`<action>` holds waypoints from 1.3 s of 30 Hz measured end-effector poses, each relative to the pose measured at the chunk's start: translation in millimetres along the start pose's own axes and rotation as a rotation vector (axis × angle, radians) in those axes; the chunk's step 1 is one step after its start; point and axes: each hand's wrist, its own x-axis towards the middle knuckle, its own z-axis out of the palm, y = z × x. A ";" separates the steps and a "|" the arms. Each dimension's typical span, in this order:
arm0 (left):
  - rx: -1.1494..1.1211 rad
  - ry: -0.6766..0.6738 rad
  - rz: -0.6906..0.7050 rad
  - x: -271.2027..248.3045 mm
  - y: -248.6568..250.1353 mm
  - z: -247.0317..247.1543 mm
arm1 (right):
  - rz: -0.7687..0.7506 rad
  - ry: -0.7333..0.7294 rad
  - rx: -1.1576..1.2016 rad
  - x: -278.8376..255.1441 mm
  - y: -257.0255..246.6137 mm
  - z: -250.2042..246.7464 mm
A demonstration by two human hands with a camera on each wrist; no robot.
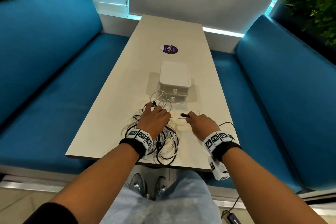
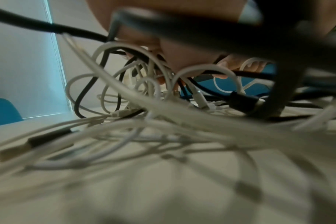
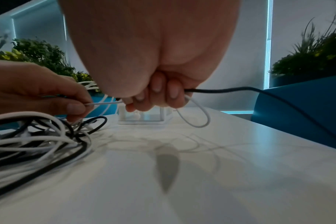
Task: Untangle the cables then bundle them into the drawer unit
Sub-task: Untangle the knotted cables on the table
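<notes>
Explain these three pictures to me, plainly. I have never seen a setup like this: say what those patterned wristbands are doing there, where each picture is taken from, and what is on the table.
No machine here: a person works with bare hands, wearing a head camera and a camera on each wrist. The big picture looks down from the head; the other two look along each hand. On the table lie a tangle of black and white cables and a small white drawer unit, both drawers shut. The left hand pinches a white cable stretched to the right hand, which also grips a black cable.
</notes>
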 end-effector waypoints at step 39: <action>0.036 -0.118 -0.023 3.4 3.5 -21.8 | 0.006 -0.001 0.210 1.5 -23.5 5.9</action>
